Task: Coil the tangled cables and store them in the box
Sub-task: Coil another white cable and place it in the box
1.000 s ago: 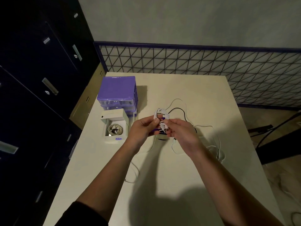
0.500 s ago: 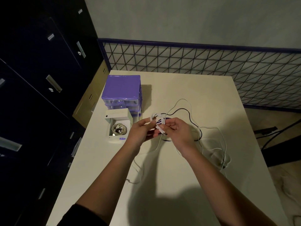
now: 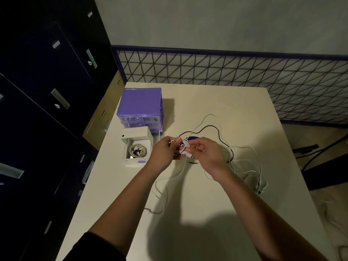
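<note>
Both hands pinched around white cable coil, held above table beside open box. Mid-coiling, by the look; probably needed loose tail wound in before boxing.

One head-worn wide-angle view looks forward and steeply down, close above the surface, with a wall beyond.

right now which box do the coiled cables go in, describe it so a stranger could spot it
On the left side of the pale table stands a purple drawer unit. Directly in front of it, nearer the person, sits the small white box. Unlike the closed purple drawers, it is white, open on top, and already holds one coiled cable.
</note>
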A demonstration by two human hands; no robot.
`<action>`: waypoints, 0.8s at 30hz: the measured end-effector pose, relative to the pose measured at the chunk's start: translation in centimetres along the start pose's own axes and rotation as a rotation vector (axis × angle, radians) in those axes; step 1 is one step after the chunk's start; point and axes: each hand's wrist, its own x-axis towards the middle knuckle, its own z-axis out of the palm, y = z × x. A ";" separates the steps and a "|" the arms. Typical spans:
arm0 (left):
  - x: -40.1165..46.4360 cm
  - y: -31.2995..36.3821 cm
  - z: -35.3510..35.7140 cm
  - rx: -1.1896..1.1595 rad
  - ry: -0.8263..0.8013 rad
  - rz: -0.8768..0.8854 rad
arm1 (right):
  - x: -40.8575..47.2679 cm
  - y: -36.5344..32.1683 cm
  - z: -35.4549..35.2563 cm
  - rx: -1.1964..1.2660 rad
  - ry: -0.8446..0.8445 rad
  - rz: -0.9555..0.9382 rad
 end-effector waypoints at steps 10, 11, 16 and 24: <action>-0.9 0.2 1.7 -0.299 -0.142 -0.084 | -0.6 0.6 0.4 -0.104 0.235 -0.038; -1.0 0.4 1.7 -0.318 -0.142 -0.094 | -0.6 0.7 0.3 -0.129 0.235 -0.051; -1.2 1.4 1.3 -0.451 -0.166 -0.163 | -0.2 0.7 0.1 -0.233 0.169 -0.120; -1.5 0.3 -1.3 -0.446 -0.171 -0.240 | 0.1 -0.2 -0.2 -0.230 0.012 -0.086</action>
